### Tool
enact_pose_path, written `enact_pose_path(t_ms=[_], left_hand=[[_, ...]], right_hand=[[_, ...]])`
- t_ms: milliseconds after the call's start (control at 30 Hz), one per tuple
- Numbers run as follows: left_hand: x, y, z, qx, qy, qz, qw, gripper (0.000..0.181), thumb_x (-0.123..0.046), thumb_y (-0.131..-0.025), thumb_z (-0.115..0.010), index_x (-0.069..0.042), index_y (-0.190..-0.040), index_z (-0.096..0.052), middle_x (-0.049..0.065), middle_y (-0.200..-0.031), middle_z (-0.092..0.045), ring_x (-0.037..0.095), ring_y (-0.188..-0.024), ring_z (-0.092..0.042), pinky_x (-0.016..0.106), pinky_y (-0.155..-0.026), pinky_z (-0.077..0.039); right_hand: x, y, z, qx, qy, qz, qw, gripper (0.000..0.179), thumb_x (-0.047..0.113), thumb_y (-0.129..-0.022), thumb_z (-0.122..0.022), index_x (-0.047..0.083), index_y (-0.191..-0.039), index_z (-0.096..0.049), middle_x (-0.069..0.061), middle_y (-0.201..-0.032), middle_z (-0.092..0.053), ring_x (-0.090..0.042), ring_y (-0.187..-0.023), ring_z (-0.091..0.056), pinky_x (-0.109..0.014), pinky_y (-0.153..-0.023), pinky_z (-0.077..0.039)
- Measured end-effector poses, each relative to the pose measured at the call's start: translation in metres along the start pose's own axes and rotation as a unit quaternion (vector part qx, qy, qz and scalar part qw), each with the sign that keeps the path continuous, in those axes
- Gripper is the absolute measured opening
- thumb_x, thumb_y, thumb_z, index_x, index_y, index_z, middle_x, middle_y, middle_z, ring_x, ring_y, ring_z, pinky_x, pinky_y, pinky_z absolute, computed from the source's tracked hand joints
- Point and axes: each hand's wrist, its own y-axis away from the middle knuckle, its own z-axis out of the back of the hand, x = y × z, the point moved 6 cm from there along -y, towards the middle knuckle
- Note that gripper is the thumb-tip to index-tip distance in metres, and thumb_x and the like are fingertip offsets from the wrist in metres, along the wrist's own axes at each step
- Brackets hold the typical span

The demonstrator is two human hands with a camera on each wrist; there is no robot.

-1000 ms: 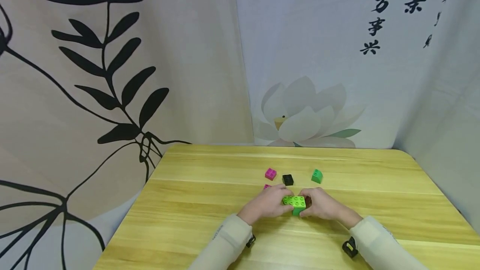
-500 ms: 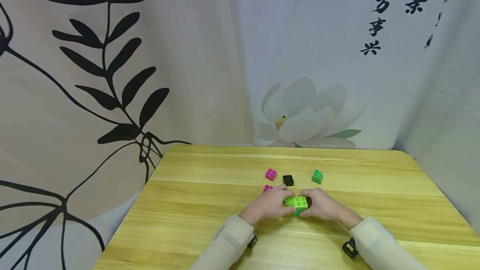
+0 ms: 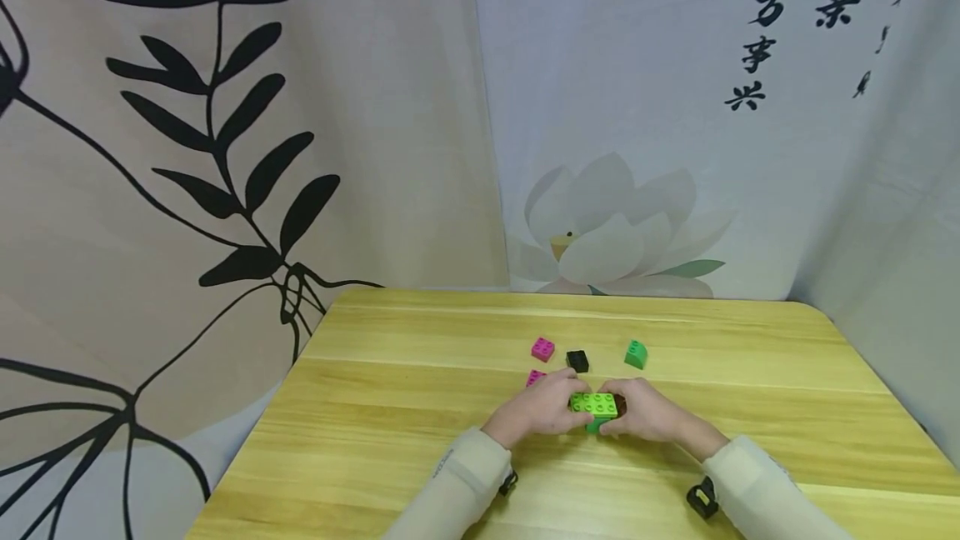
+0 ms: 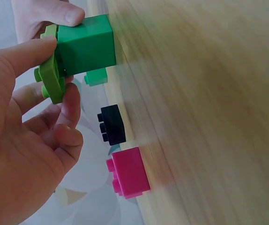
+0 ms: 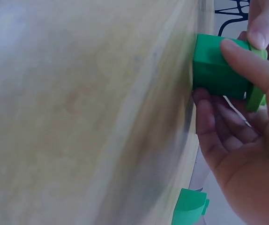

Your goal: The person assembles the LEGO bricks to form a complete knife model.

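A lime-green toy plate [image 3: 593, 404] with studs sits over a larger green toy block [image 4: 87, 43]. My left hand [image 3: 547, 405] pinches the lime plate between thumb and fingers. From the other side my right hand [image 3: 643, 409] grips the green block, its thumb along one face in the right wrist view. In the left wrist view the plate looks slightly askew on the block, with a thin gap between them. A dark brown piece [image 3: 620, 405] shows beside the right fingers; its shape is mostly hidden.
Beyond the hands on the wooden table [image 3: 405, 373] lie a pink block [image 3: 542, 349], a black block [image 3: 577, 361] and a small green block [image 3: 636, 354] with a curved side. Another pink block [image 3: 536, 377] is partly covered by the left hand. A printed curtain hangs behind.
The left hand and the lime plate have shifted slightly to the right, towards the right hand. Both hands keep their hold, and the loose blocks stay where they were.
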Motion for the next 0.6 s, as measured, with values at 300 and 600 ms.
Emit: enact_pose_path(t_ms=[300,600], left_hand=[[-0.0044,-0.0008,0.0008,0.003,-0.014,0.001,0.9999,0.037,-0.037,-0.089,-0.065,-0.013,-0.116,-0.065,-0.007,-0.098,-0.053,0.001,-0.077,-0.045,0.013,-0.065,-0.039],[-0.0050,-0.0022,0.0000,0.008,-0.022,0.009,0.9997,0.038,-0.039,-0.089,-0.064,-0.014,-0.118,-0.064,-0.008,-0.097,-0.052,0.002,-0.076,-0.045,0.013,-0.064,-0.039]], right_hand=[[0.0008,0.0014,0.0015,0.000,-0.005,0.001,1.0000,0.031,0.025,-0.077,-0.080,0.011,-0.100,-0.065,0.007,-0.088,-0.061,-0.006,-0.073,-0.055,-0.024,-0.062,-0.049],[-0.0011,0.0015,0.0013,-0.002,-0.003,0.003,1.0000,0.029,0.026,-0.077,-0.079,0.012,-0.097,-0.065,0.008,-0.084,-0.061,-0.005,-0.070,-0.054,-0.024,-0.060,-0.048]])
